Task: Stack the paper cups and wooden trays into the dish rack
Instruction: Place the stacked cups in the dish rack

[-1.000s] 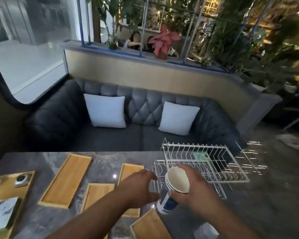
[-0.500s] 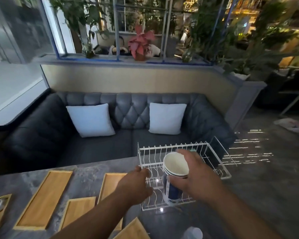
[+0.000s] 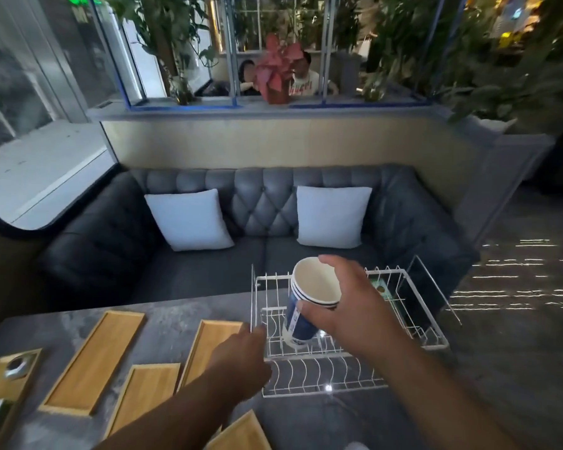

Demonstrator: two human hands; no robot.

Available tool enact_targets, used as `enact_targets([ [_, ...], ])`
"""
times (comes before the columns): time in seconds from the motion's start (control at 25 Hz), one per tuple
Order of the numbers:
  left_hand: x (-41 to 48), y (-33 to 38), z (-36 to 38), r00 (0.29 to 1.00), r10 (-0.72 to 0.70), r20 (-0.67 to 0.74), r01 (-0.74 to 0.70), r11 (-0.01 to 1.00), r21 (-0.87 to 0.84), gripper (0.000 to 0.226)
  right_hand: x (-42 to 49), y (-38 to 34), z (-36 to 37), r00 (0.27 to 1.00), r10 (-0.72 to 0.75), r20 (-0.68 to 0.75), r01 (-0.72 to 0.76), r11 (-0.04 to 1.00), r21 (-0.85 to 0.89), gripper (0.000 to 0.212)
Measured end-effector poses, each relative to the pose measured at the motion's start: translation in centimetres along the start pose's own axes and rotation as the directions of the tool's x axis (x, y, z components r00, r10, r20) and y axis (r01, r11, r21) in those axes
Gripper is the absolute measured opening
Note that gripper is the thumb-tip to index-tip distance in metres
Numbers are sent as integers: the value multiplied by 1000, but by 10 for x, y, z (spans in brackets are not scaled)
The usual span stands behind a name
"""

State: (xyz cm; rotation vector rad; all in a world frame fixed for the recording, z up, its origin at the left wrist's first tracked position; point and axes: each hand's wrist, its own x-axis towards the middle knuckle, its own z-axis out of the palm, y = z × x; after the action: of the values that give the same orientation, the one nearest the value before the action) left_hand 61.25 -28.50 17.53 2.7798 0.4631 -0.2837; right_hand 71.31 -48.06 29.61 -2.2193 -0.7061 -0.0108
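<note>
along the lower left of the frame, four wooden trays [image 3: 93,362] lie flat on the grey worktop [image 3: 173,323], one cut off by the bottom edge. at lower middle, the left hand [image 3: 238,358] reaches to the left wall of the white wire dish rack [image 3: 319,371]; its fingers are at the wire, though i cannot tell whether they clasp it. right of that, the right hand [image 3: 348,306] has its fingers wrapped round a stack of paper cups [image 3: 309,297], tilted mouth-up, its base down inside the rack.
</note>
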Motion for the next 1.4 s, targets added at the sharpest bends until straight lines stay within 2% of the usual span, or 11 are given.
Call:
enact_targets([
  [0.08,-13,-4,19,994,-2,114,-5,998,61,61,6,3,10,1000,-4,4,4,999,39,79],
  [0.16,-29,-1,38,989,-41,140,39,999,13,59,12,7,19,1000,-17,12,16,998,60,81],
  [0.24,-30,5,42,991,-71,113,75,997,-24,63,21,12,27,1000,-24,20,23,997,69,82],
  [0.36,-24,4,28,996,-74,43,73,997,39,66,33,18,40,998,-16,52,13,998,65,80],
  [0.52,-30,-1,17,995,-63,-77,65,998,19,59,41,19,55,997,-40,61,39,999,14,77],
  [0.64,-36,0,14,982,-40,-184,35,999,-27,55,47,21,63,994,-77,81,78,997,-13,77],
  [0.76,-22,5,3,961,-33,-276,41,999,20,62,51,22,71,991,-92,97,97,994,-55,82],
  [0.88,-1,9,-7,971,-51,-233,79,990,113,76,58,19,75,988,-87,126,101,990,-101,88],
  [1.0,12,6,-6,982,-73,-175,95,988,120,77,62,16,77,986,-97,133,112,987,-115,91],
  [1.24,30,-5,8,961,-51,-270,89,987,132,103,57,26,81,978,-70,198,105,980,-170,92],
  [1.4,31,-8,14,949,7,-317,35,992,125,98,56,32,82,980,-56,190,90,981,-174,90],
])
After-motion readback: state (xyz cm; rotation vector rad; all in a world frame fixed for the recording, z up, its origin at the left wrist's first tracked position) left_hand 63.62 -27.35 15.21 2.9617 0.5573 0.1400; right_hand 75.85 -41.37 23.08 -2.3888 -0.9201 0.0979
